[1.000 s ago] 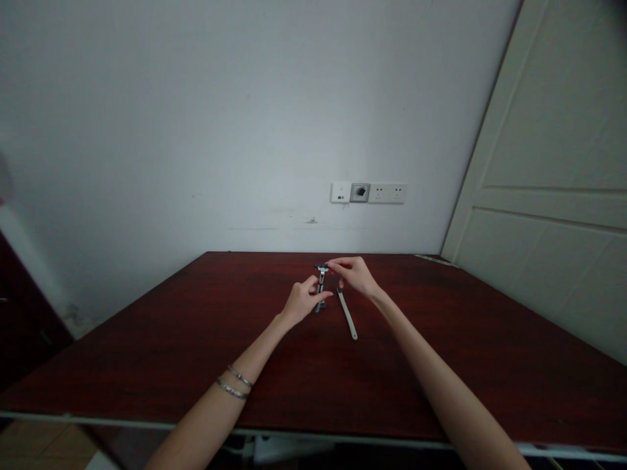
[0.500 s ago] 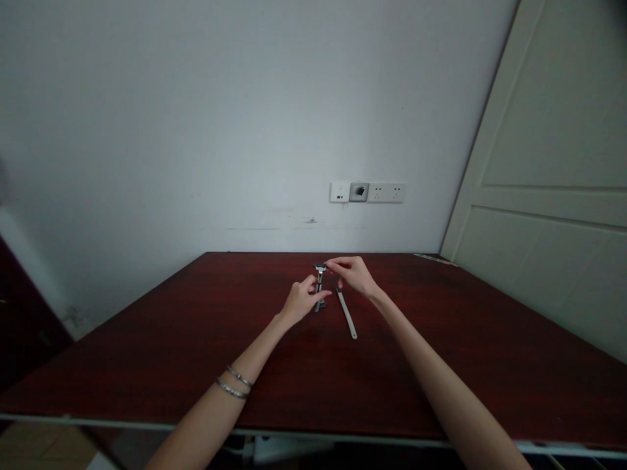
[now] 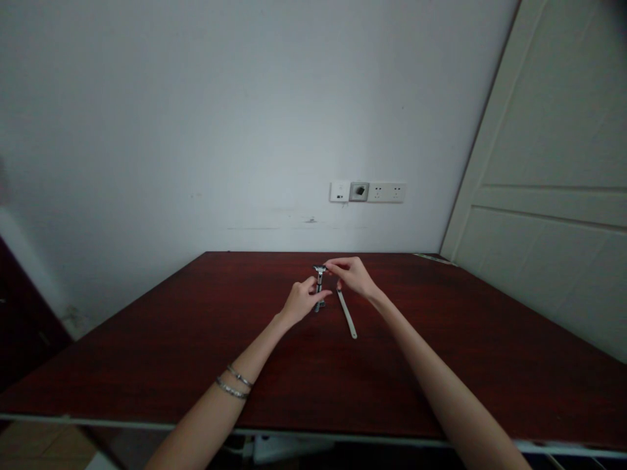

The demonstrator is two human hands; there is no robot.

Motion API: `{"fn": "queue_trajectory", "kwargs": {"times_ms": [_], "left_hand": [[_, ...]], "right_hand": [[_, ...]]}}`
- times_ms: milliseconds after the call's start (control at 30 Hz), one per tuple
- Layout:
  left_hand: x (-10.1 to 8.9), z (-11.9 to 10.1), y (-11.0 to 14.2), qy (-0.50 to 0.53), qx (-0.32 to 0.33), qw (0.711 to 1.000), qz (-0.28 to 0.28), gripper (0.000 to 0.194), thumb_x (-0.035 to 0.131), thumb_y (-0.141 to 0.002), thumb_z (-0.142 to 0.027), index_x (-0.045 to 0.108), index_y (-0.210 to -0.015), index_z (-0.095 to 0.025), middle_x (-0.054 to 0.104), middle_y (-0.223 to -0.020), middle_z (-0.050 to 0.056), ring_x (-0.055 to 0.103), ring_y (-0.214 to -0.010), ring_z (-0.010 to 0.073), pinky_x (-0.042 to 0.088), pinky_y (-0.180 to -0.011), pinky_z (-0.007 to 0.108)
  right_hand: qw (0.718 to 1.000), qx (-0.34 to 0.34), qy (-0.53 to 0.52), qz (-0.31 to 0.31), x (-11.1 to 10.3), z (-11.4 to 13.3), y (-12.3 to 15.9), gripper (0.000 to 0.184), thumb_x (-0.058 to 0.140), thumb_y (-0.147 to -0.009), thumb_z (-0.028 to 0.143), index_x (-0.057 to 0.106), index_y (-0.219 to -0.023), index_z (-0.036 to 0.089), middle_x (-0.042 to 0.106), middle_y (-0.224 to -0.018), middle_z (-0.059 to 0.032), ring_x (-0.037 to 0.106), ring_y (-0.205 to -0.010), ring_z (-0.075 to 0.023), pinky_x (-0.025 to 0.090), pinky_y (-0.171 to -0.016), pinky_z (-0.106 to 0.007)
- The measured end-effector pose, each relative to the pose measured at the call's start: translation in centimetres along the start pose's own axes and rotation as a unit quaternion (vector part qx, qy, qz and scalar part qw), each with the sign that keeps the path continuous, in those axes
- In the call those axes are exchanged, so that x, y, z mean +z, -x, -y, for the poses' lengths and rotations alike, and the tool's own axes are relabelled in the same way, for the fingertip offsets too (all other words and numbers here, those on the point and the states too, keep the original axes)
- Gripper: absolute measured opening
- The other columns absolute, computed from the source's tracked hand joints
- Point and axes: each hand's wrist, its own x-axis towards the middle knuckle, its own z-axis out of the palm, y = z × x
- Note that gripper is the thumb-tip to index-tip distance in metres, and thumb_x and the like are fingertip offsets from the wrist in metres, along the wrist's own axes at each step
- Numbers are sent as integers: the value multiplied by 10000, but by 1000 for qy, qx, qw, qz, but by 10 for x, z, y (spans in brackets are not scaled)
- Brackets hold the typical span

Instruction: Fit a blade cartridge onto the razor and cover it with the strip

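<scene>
A silver and dark razor (image 3: 320,277) is upright over the table with its T-shaped head on top. My left hand (image 3: 300,301) is closed around its handle from the left, thumb pointing right across it. My right hand (image 3: 353,274) pinches the right end of the razor's head between thumb and fingertips. Just below my right fingers lies a long pale strip like a slim handle (image 3: 347,314), its dark far end close to them. Something small and greyish shows at the foot of the razor, too small to make out.
The dark red wooden table (image 3: 196,339) runs up to a pale wall (image 3: 245,130). Sockets and switch plates (image 3: 386,192) sit on that wall. A white panelled door (image 3: 548,170) leans in at the right. Two silver bracelets (image 3: 232,390) circle my left forearm.
Almost nothing differs. The razor's head is tilted very slightly, while both hands keep their places and the pale strip lies where it was.
</scene>
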Motion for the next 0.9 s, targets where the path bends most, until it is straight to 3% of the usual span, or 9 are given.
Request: {"fn": "queue_trajectory", "kwargs": {"times_ms": [367, 900], "left_hand": [[0, -1, 0, 4, -22, 999, 24, 334, 589, -750, -454, 589, -657, -133, 616, -574, 19, 553, -526, 122, 406, -525, 215], [1, -8, 0, -23, -36, 999, 15, 375, 526, -802, -421, 614, -592, -123, 610, -509, 16, 528, -449, 102, 339, -450, 185]], "right_hand": [[999, -27, 26, 17, -1, -2, 1, 306, 572, -749, 408, 674, -795, 123, 664, -807, -51, 554, -370, -93, 408, -309, -186], [997, -61, 24, 51, -3, 1, 3, 309, 570, -756, 416, 670, -789, 125, 634, -878, -70, 589, -447, -102, 455, -337, -188]]}}
